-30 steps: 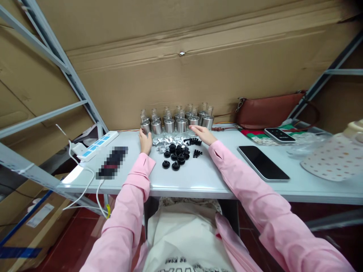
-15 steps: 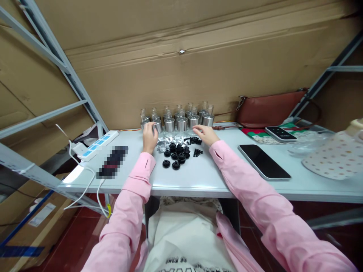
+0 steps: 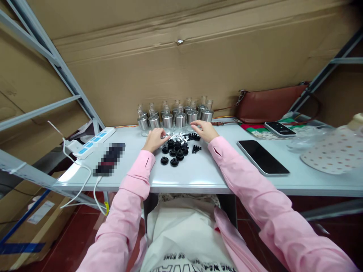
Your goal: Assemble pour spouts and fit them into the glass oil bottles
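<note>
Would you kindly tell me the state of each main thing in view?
Bottles, upright, uncapped
Round black pieces, loose, bunched
Silver pieces, loose, heaped
Large phone, flat, screen dark
Power strip, plug inserted
Bag, closure unclear
Left hand, at the silver pieces, grip unclear
Right hand, fingers curved, grip unclear

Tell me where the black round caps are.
In the head view, the black caps lie on the table just right of the left hand, in front of the silvery pieces.
</note>
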A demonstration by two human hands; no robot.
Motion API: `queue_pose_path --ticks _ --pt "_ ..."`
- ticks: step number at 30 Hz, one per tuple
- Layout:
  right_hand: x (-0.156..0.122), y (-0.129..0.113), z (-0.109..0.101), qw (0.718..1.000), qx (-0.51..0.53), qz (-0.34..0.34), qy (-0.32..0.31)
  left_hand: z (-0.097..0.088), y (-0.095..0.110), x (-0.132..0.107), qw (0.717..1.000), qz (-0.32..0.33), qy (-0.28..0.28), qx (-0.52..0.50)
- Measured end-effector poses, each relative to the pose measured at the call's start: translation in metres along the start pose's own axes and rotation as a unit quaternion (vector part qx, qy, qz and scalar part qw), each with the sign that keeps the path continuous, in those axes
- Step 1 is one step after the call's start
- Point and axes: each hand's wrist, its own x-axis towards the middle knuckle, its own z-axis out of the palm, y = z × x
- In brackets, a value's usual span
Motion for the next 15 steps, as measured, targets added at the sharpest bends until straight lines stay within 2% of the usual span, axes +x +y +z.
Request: queue_pose_path --ticks 9,12,15 --pt "-0.001 -0.004 0.001 0.999 -0.018 -0.024 -0.014 0.002 -0.001 -0.001 1.0 0.006 -0.023 -0.02" --pt "-0.002 -0.007 0.006 0.999 -0.022 -0.043 -0.026 0.002 0.002 0.0 0.998 0.03 0.014 -0.046" --pt "-0.003 -0.011 0.008 0.998 -0.015 -0.058 -0.027 0.001 0.013 0.001 0.992 0.049 0.091 -0.067"
